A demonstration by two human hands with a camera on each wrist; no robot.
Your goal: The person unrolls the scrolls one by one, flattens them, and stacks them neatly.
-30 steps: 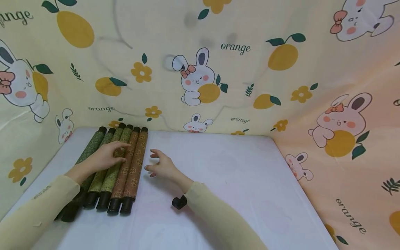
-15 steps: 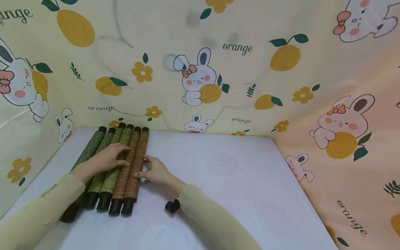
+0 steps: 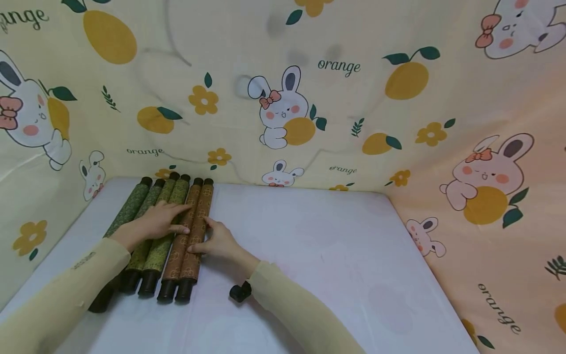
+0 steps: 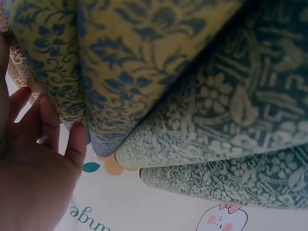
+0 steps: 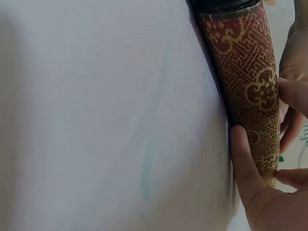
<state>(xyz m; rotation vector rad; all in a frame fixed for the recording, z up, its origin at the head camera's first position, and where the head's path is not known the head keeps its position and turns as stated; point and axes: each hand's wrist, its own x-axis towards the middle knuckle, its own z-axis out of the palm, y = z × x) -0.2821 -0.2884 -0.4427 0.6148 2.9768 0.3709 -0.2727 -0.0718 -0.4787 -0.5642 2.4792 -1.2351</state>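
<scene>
Several brocade-covered scrolls with black end caps lie side by side at the left. On the right of the row is a brown pair, a left brown scroll and a right brown scroll. My left hand reaches across the green scrolls, thumb and forefinger touching the left brown scroll. In the left wrist view its fingers are spread and gently bent. My right hand grips the right brown scroll from its right side, thumb on top. The undersides are hidden.
Yellow-green scrolls and dark green scrolls lie left of the brown pair, partly under my left arm. A white tabletop extends right. Printed cloth walls rise behind and at both sides. A small black device hangs at my right wrist.
My right hand has moved left from beside the row and taken hold of the right brown scroll. My left hand has shifted right, and the brown pair has moved slightly right, away from the green ones.
</scene>
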